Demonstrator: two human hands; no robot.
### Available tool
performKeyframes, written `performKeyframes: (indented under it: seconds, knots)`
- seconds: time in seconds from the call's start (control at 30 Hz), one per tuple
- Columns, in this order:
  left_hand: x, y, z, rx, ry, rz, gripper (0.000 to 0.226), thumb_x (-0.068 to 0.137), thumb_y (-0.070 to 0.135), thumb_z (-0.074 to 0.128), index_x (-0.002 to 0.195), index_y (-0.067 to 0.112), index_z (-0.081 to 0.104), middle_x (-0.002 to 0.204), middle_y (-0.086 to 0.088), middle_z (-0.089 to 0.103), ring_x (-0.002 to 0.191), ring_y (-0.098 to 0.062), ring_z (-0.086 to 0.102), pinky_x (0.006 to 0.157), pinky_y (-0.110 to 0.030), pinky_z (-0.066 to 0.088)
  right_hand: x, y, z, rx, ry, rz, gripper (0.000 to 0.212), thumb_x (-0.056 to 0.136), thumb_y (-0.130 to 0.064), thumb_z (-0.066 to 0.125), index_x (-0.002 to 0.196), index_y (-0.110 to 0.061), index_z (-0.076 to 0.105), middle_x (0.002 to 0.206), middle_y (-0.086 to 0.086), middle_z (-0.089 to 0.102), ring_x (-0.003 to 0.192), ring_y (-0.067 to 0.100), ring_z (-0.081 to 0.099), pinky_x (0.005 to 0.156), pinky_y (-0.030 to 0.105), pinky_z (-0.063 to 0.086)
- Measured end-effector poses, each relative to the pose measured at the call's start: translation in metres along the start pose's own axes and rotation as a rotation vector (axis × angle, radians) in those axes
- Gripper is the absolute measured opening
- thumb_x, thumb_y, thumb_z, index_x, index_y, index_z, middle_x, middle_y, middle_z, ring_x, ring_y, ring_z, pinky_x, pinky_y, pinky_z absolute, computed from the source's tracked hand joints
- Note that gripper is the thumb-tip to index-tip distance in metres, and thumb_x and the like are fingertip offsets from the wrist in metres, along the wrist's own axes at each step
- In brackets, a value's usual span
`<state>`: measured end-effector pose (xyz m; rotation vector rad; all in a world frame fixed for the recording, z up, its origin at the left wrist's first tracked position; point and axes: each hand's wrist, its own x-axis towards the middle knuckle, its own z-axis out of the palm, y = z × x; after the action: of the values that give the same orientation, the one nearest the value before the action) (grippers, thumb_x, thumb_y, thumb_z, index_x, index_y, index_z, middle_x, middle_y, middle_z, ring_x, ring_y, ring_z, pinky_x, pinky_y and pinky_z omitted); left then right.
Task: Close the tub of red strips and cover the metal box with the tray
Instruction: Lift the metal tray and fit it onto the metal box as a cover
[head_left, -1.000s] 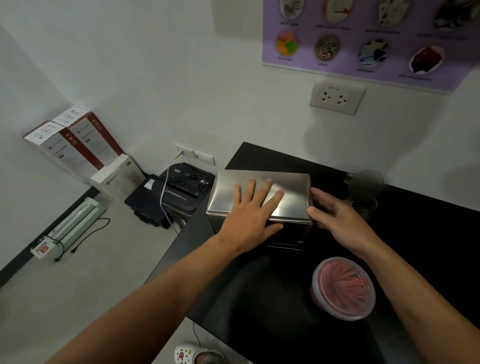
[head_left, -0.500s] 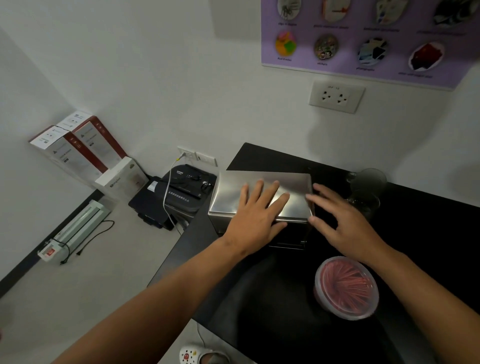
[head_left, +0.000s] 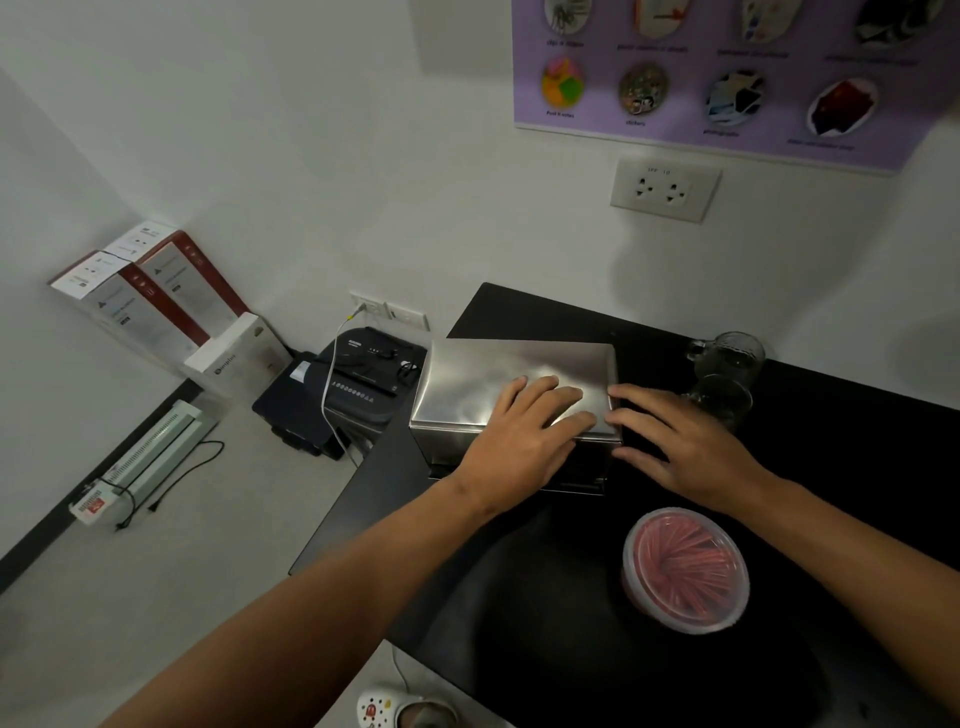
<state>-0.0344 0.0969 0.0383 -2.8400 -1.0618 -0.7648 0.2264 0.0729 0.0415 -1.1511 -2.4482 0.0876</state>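
A shiny metal tray (head_left: 483, 379) lies upside down on top of the metal box (head_left: 447, 444) at the left end of the black table (head_left: 857, 415). My left hand (head_left: 524, 436) rests flat on the tray's near right part, fingers spread. My right hand (head_left: 680, 447) is just right of the box, fingers apart, fingertips at the tray's right edge. A round clear tub of red strips (head_left: 685, 569) stands on the table nearer to me, with a clear lid on it.
Two clear glass cups (head_left: 727, 374) stand right of the box, close to my right hand. Left of the table, on the floor, are a black shredder (head_left: 363, 384), cardboard boxes (head_left: 156, 296) and a white laminator (head_left: 150, 457). The table's left edge is near the box.
My left hand slid a little to the right on the tray. My right hand moved closer to the tray's right edge, and the view shifted slightly.
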Motion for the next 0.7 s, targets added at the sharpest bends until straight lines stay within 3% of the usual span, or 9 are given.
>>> performKeyframes:
  seconds: [0.17,0.27,0.37,0.5,0.6,0.7]
  knots:
    - [-0.001,0.001,0.000,0.001,-0.009,-0.007,0.033,0.095,0.015,0.075,0.128,0.014,0.073,0.137,-0.015,0.068,0.135,-0.039,0.059,0.115,-0.061,0.042,-0.001,-0.005,0.001,0.033,-0.019,0.059,0.045,0.096,-0.032,0.065,0.129,-0.001,0.070,0.146,0.022,0.062,0.116,0.036,0.073,0.093,0.044,0.063]
    - [0.001,0.001,-0.004,-0.039,-0.014,-0.012,0.031,0.094,0.016,0.077,0.125,0.012,0.075,0.135,-0.015,0.069,0.134,-0.039,0.060,0.114,-0.059,0.044,0.005,-0.006,-0.006,0.074,-0.019,0.090,0.044,0.096,-0.037,0.065,0.125,-0.005,0.074,0.142,0.017,0.065,0.119,0.032,0.070,0.097,0.047,0.060]
    - [0.005,-0.009,-0.012,-0.104,-0.006,-0.011,0.027,0.095,0.019,0.075,0.119,0.007,0.075,0.129,-0.018,0.070,0.127,-0.040,0.063,0.109,-0.054,0.047,0.013,-0.007,-0.011,0.152,0.011,0.211,0.049,0.096,-0.045,0.064,0.128,-0.009,0.072,0.146,0.012,0.061,0.132,0.028,0.059,0.107,0.042,0.051]
    - [0.015,-0.032,-0.024,-0.080,0.032,-0.143,0.025,0.096,0.015,0.072,0.119,0.004,0.075,0.125,-0.020,0.070,0.119,-0.040,0.064,0.104,-0.051,0.047,0.031,-0.007,-0.005,0.245,-0.003,0.317,0.053,0.100,-0.041,0.068,0.145,-0.015,0.062,0.161,0.003,0.047,0.149,0.011,0.034,0.120,0.036,0.031]
    - [0.014,-0.056,-0.035,-0.017,-0.001,-0.226,0.028,0.102,0.022,0.066,0.125,0.007,0.072,0.131,-0.019,0.068,0.127,-0.039,0.060,0.110,-0.050,0.043,0.055,-0.009,-0.001,0.255,-0.079,0.362,0.059,0.103,-0.045,0.062,0.154,-0.016,0.053,0.169,0.000,0.038,0.161,0.018,0.020,0.126,0.035,0.017]
    - [0.007,-0.067,-0.035,0.015,-0.055,-0.257,0.039,0.105,0.035,0.053,0.132,0.012,0.068,0.136,-0.014,0.066,0.129,-0.032,0.059,0.113,-0.045,0.039,0.073,-0.010,0.005,0.203,-0.153,0.380,0.060,0.103,-0.048,0.061,0.153,-0.016,0.052,0.168,0.002,0.039,0.162,0.027,0.019,0.123,0.033,0.013]
